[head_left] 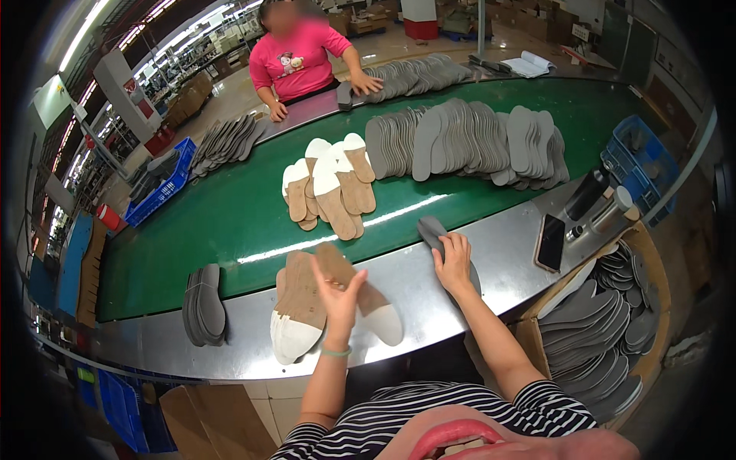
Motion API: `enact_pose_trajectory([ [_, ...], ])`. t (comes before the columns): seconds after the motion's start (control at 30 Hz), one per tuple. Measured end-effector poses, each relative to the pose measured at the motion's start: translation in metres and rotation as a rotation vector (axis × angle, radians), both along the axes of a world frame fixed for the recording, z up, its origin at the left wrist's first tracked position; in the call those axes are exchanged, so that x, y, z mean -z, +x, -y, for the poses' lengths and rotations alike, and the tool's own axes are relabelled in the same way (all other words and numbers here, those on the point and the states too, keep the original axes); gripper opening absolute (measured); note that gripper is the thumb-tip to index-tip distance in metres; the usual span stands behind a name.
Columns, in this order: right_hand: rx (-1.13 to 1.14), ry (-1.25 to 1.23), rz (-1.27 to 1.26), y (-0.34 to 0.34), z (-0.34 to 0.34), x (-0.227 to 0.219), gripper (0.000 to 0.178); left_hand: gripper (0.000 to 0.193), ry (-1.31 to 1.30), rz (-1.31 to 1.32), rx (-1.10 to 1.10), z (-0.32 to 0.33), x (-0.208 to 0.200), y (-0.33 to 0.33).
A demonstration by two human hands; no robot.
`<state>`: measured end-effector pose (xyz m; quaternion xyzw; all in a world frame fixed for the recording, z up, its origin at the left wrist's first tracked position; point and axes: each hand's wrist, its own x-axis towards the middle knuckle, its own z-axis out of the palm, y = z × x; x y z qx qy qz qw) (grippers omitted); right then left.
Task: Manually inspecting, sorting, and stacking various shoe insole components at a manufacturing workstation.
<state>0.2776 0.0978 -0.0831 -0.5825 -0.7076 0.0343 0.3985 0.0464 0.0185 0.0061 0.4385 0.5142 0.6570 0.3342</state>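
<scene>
The left hand (pixel 337 297), fingers spread, is at a blurred tan-and-white insole (pixel 376 305); whether it grips cannot be told. The right hand (pixel 454 263) curves over dark grey insoles (pixel 432 228), its grip unclear. A stack of tan-and-white insoles (pixel 294 310) crowds the left hand's left side; a black rectangular phone (pixel 550 242) and a black cylindrical bottle (pixel 588 194) stand right of the right hand.
</scene>
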Motion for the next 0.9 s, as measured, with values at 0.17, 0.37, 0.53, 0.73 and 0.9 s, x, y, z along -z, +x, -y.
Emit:
enact_pose_trajectory([
  [0.17,0.036,0.055,-0.112,0.002,-0.007,0.013,0.03,0.068,-0.155,0.195,0.107,-0.014,0.11,-0.003],
  [0.37,0.028,0.098,-0.303,0.01,0.003,0.001,0.012,0.048,-0.069,0.109,0.139,-0.006,0.12,-0.006],
  [0.53,-0.083,0.136,-0.558,0.037,0.042,-0.079,0.01,0.043,-0.067,0.121,0.108,-0.001,0.128,-0.008],
  [0.73,-0.23,0.146,-0.868,0.059,0.068,-0.131,0.013,0.043,-0.093,0.12,0.098,0.005,0.124,-0.006],
  [0.9,-0.427,-0.304,-0.927,0.023,0.082,-0.149,0.003,0.047,-0.132,0.56,0.241,-0.009,0.115,-0.024],
])
